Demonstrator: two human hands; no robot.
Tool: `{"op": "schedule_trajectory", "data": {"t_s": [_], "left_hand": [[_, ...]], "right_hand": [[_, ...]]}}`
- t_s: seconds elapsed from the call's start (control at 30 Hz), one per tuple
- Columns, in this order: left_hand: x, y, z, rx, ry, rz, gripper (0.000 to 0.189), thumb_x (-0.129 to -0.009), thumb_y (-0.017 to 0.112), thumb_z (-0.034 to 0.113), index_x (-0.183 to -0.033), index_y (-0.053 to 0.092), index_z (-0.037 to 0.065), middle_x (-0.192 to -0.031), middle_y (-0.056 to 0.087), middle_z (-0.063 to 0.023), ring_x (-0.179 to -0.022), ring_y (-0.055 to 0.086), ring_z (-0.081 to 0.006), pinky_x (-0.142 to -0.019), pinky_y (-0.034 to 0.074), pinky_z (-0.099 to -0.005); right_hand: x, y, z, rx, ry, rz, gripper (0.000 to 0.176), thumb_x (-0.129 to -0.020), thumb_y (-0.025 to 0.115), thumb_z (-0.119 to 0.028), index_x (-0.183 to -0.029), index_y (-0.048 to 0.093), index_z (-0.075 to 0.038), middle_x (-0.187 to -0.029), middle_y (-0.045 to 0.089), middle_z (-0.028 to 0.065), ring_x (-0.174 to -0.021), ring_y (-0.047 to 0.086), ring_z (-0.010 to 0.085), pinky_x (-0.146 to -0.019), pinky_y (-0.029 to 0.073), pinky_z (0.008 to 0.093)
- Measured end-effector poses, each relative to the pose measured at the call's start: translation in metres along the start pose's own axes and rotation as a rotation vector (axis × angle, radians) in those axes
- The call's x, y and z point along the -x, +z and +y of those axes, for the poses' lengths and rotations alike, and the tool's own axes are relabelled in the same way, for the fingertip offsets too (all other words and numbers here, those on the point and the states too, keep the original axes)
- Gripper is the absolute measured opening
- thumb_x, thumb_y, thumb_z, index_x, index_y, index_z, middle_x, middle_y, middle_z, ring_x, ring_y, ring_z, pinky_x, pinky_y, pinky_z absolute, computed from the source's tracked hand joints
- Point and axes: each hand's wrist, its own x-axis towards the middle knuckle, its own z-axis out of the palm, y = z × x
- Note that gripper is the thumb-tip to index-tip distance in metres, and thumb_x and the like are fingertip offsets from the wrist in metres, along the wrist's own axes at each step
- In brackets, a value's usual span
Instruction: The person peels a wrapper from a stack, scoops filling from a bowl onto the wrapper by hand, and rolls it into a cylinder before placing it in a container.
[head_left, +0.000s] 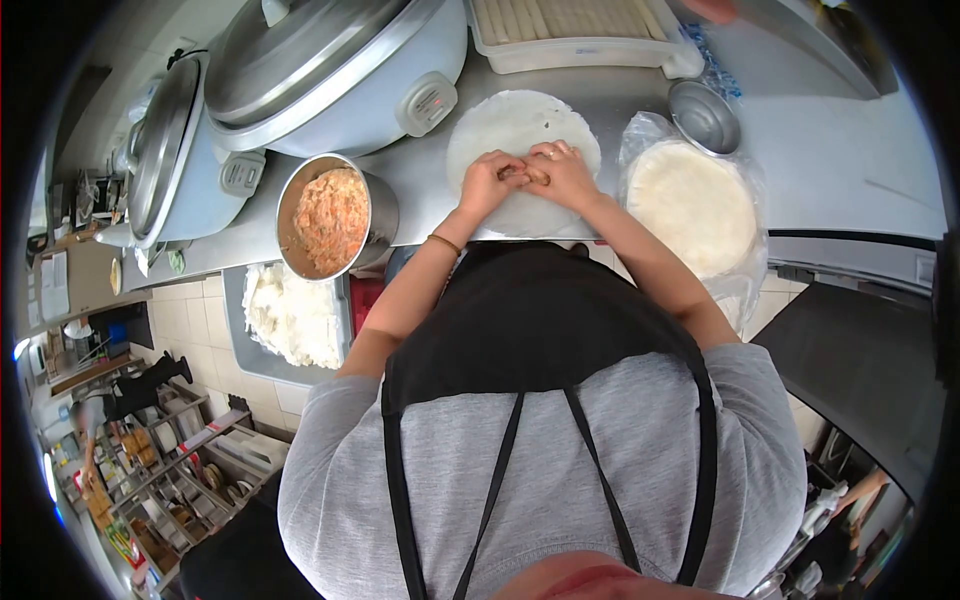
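Both my hands meet over the near half of a round white sheet (520, 120) on the steel counter. My left hand (490, 182) and my right hand (562, 174) have their fingers curled and pinched together, fingertips nearly touching. What lies between them is small and mostly hidden. To the left stands a metal pot (382, 215) with an orange-pink minced filling (332, 218). On the right, a stack of round pale wrappers (692, 205) rests on clear plastic, with an empty metal bowl (706, 116) just beyond it.
Two large cookers (330, 90) (165, 150) stand at the back left. A white tray (580, 55) of pale rolls is at the back. Below the counter's left part sits a grey bin (250, 345) of white shreds. Other people (130, 390) (840, 530) are far off at both sides.
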Motion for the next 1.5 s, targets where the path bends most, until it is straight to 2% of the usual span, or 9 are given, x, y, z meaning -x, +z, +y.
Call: {"op": "schedule_trajectory", "data": {"t_s": [0.3, 0.37, 0.67, 0.8, 0.87, 0.97, 1.17, 1.27, 1.5], "left_hand": [[-0.005, 0.019, 0.001, 0.080, -0.035, 0.006, 0.010, -0.066, 0.072, 0.007, -0.075, 0.067, 0.005, -0.075, 0.063, -0.0069, -0.071, 0.059, -0.0229, -0.067, 0.048, -0.0336], [-0.007, 0.017, 0.007, 0.101, -0.051, 0.015, 0.009, -0.066, 0.071, 0.007, -0.074, 0.067, 0.005, -0.075, 0.063, -0.0069, -0.071, 0.059, -0.0230, -0.067, 0.048, -0.0337], [-0.010, 0.018, 0.005, -0.145, 0.143, -0.049, 0.011, -0.069, 0.071, 0.004, -0.079, 0.067, 0.002, -0.082, 0.064, -0.0105, -0.072, 0.062, -0.0220, -0.066, 0.052, -0.0296], [-0.011, 0.023, 0.006, -0.002, 0.026, -0.005, 0.010, -0.068, 0.071, 0.006, -0.075, 0.067, 0.003, -0.078, 0.064, -0.0102, -0.071, 0.061, -0.0236, -0.065, 0.050, -0.0320], [-0.012, 0.028, 0.003, 0.024, 0.023, -0.012, 0.010, -0.066, 0.072, 0.007, -0.074, 0.067, 0.004, -0.076, 0.063, -0.0095, -0.071, 0.060, -0.0254, -0.066, 0.050, -0.0343], [-0.012, 0.029, 0.005, -0.005, -0.018, -0.025, 0.011, -0.066, 0.072, 0.008, -0.075, 0.067, 0.004, -0.078, 0.063, -0.0096, -0.072, 0.060, -0.0255, -0.066, 0.050, -0.0343], [-0.014, 0.028, 0.021, -0.033, 0.089, 0.000, 0.012, -0.069, 0.073, 0.009, -0.076, 0.067, 0.002, -0.077, 0.063, -0.0102, -0.071, 0.061, -0.0217, -0.064, 0.050, -0.0303], [-0.018, 0.038, 0.017, -0.101, 0.132, -0.029, 0.014, -0.068, 0.073, 0.011, -0.077, 0.067, 0.003, -0.078, 0.063, -0.0100, -0.073, 0.061, -0.0226, -0.065, 0.050, -0.0312], [-0.024, 0.042, 0.028, -0.063, 0.092, -0.039, 0.014, -0.068, 0.073, 0.011, -0.077, 0.067, 0.003, -0.079, 0.063, -0.0102, -0.072, 0.061, -0.0231, -0.066, 0.050, -0.0325]], "right_hand": [[0.008, -0.006, 0.013, -0.005, 0.051, -0.059, 0.018, -0.074, 0.065, -0.027, -0.087, 0.067, -0.015, -0.093, 0.060, -0.0049, -0.096, 0.049, 0.0185, -0.079, 0.037, 0.0369], [0.008, -0.015, 0.006, -0.017, 0.060, 0.150, 0.015, -0.073, 0.065, -0.027, -0.084, 0.068, -0.016, -0.091, 0.061, -0.0057, -0.095, 0.050, 0.0172, -0.079, 0.037, 0.0366], [0.015, -0.027, 0.028, 0.045, 0.098, -0.039, 0.017, -0.073, 0.067, -0.029, -0.082, 0.068, -0.015, -0.099, 0.059, -0.0059, -0.098, 0.049, 0.0177, -0.082, 0.037, 0.0387], [0.008, -0.031, 0.013, -0.062, 0.081, 0.122, 0.016, -0.074, 0.066, -0.030, -0.081, 0.068, -0.015, -0.095, 0.059, -0.0064, -0.097, 0.050, 0.0176, -0.081, 0.037, 0.0394], [0.008, -0.022, 0.019, 0.018, -0.032, -0.083, 0.024, -0.072, 0.067, -0.034, -0.087, 0.067, -0.016, -0.097, 0.058, -0.0044, -0.097, 0.050, 0.0187, -0.081, 0.037, 0.0399], [0.011, -0.012, 0.031, -0.007, 0.020, -0.108, 0.025, -0.072, 0.067, -0.035, -0.088, 0.066, -0.016, -0.097, 0.057, -0.0035, -0.097, 0.050, 0.0192, -0.082, 0.037, 0.0403], [0.014, -0.037, 0.023, 0.040, -0.005, 0.018, 0.019, -0.076, 0.064, -0.033, -0.080, 0.067, -0.014, -0.088, 0.059, -0.0056, -0.095, 0.049, 0.0181, -0.081, 0.038, 0.0388], [0.017, -0.035, 0.036, -0.021, 0.030, -0.136, 0.021, -0.074, 0.066, -0.033, -0.085, 0.068, -0.015, -0.091, 0.059, -0.0046, -0.096, 0.049, 0.0184, -0.083, 0.037, 0.0385], [0.017, -0.046, 0.038, -0.006, 0.048, -0.002, 0.019, -0.073, 0.067, -0.029, -0.087, 0.068, -0.017, -0.091, 0.059, -0.0029, -0.097, 0.049, 0.0192, -0.085, 0.038, 0.0388]]}}
